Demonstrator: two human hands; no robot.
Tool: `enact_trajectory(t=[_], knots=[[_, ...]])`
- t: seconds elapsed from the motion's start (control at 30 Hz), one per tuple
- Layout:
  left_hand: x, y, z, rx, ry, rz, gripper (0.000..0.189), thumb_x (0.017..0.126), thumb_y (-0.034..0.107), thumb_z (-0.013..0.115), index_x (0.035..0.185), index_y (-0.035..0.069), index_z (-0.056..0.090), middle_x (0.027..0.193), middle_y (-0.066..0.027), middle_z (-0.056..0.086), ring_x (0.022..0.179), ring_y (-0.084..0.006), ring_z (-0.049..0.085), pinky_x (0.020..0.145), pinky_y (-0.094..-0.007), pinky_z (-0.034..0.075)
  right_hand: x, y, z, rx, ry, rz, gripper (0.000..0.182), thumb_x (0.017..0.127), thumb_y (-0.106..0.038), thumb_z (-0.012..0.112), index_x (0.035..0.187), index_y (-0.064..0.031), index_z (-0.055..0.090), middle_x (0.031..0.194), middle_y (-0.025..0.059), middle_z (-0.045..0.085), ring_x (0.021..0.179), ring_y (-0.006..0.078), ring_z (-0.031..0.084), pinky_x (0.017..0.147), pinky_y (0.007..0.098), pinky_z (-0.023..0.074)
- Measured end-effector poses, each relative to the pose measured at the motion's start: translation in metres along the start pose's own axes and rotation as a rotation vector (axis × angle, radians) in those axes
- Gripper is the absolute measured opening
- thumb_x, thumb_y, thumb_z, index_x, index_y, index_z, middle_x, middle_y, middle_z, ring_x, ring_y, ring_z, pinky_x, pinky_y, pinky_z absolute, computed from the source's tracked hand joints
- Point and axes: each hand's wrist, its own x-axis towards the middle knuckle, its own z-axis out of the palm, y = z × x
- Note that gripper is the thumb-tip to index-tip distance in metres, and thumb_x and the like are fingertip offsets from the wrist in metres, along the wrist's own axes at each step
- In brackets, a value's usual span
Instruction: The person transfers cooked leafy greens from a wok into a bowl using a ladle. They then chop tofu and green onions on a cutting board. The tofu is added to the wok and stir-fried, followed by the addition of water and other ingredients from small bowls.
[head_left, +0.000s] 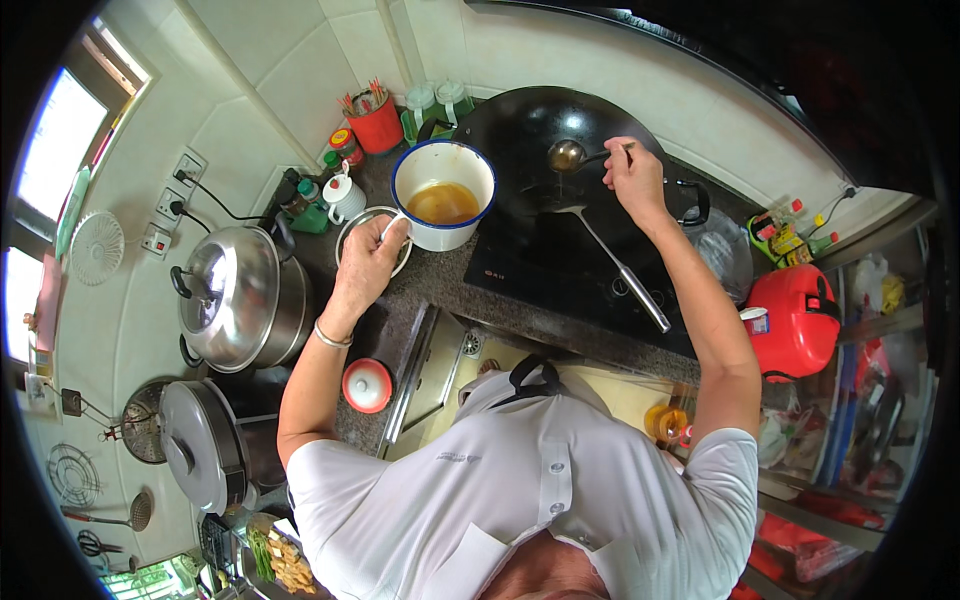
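My left hand (371, 251) grips the handle of a white enamel pot (442, 180) with a blue rim, which holds some amber liquid, probably oil. A small ladle (567, 156) is held by its handle in my right hand (632, 172), over a large black wok (517, 127). A thin stream falls from the ladle towards the wok. Within the wok rests the blade of a metal spatula (615, 259), its handle lying out over the black cooktop (517, 285). Partly hidden under my left hand and the pot is a round dish (406, 261) with a pale rim.
Steel steamer pot (232, 300) and grey-lidded cooker (195, 442) stand at left, with a red-rimmed lid (367, 385) nearby. Behind the enamel pot are a red chopstick holder (375, 126) and seasoning jars (346, 142). At right sit a red appliance (795, 322) and sauce bottles (787, 240).
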Motion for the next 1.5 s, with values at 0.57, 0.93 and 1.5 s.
enact_trajectory(t=[0.57,0.93,1.5], knots=[[0.031,0.014,0.029,-0.013,-0.076,0.121,0.041,0.101,0.034,0.054,0.072,0.005,0.055,0.054,0.0036,0.046,0.042,-0.005,0.041,0.04,-0.0241,0.032,-0.028,-0.066,-0.022,0.567,-0.075,0.01,0.028,0.104,-0.02,0.05,0.113,0.0036,0.063,0.083,0.0085,0.063,0.064,0.0133,0.061,0.058,0.0272,0.0531],[0.034,0.033,0.058,-0.357,-0.245,-0.019,0.034,0.1,0.031,0.056,0.076,0.007,0.054,0.063,0.0025,0.047,0.05,-0.0055,0.043,0.04,-0.0216,0.035,-0.06,-0.081,-0.004,0.426,-0.355,0.015,0.027,0.101,-0.019,0.052,0.111,0.0033,0.063,0.08,0.0062,0.064,0.062,0.0089,0.06,0.055,0.0241,0.0501],[0.045,-0.023,-0.04,-0.451,0.186,-0.045,0.03,0.1,0.03,0.057,0.079,0.009,0.053,0.063,0.0035,0.044,0.052,-0.0075,0.042,0.044,-0.0235,0.038,-0.141,-0.019,-0.111,0.469,-0.019,0.322,0.028,0.104,-0.018,0.049,0.123,-0.0007,0.061,0.082,0.0036,0.06,0.061,0.0066,0.052,0.052,0.0206,0.0409]])
